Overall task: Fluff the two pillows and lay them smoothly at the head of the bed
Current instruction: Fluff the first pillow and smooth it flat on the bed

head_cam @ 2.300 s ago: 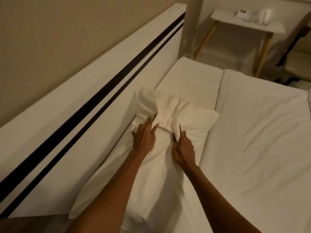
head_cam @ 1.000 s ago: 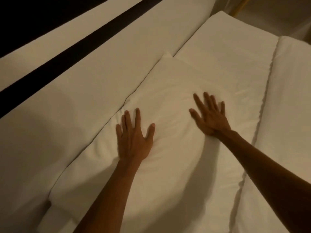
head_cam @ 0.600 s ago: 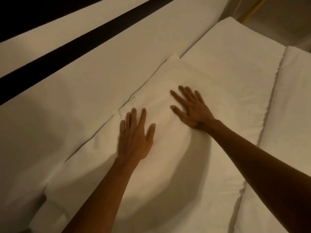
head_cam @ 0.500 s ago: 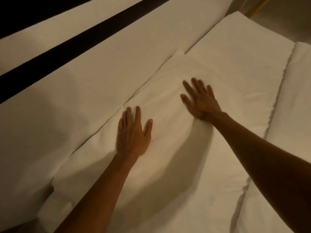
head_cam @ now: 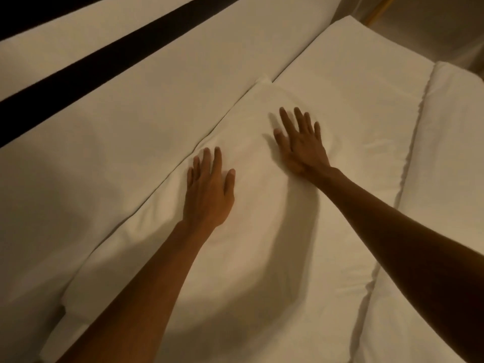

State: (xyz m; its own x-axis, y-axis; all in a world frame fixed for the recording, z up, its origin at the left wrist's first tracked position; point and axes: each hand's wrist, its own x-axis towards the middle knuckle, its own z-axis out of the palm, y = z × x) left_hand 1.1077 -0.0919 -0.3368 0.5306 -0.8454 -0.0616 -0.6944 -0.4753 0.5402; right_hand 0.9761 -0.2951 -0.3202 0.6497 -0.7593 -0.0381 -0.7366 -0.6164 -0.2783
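Observation:
A white pillow point(head_cam: 348, 142) lies flat along the headboard at the head of the bed. Beneath its near end a second white pillow point(head_cam: 70, 320) shows only as an edge at the lower left. My left hand point(head_cam: 208, 189) rests palm down on the top pillow near the headboard side, fingers slightly apart. My right hand point(head_cam: 301, 142) lies flat farther along the same pillow, fingers spread. Neither hand holds anything.
The white headboard point(head_cam: 131, 113) with a black stripe point(head_cam: 110, 53) runs along the left. A folded white duvet point(head_cam: 450, 166) borders the pillow on the right. A yellow-wood table leg point(head_cam: 377, 9) shows at the top right, beyond the mattress end.
Earlier both hands bunched the pillow's middle; it now lies smooth. Over the last second my right hand slid left over the pillow and back out; my left hand stayed put.

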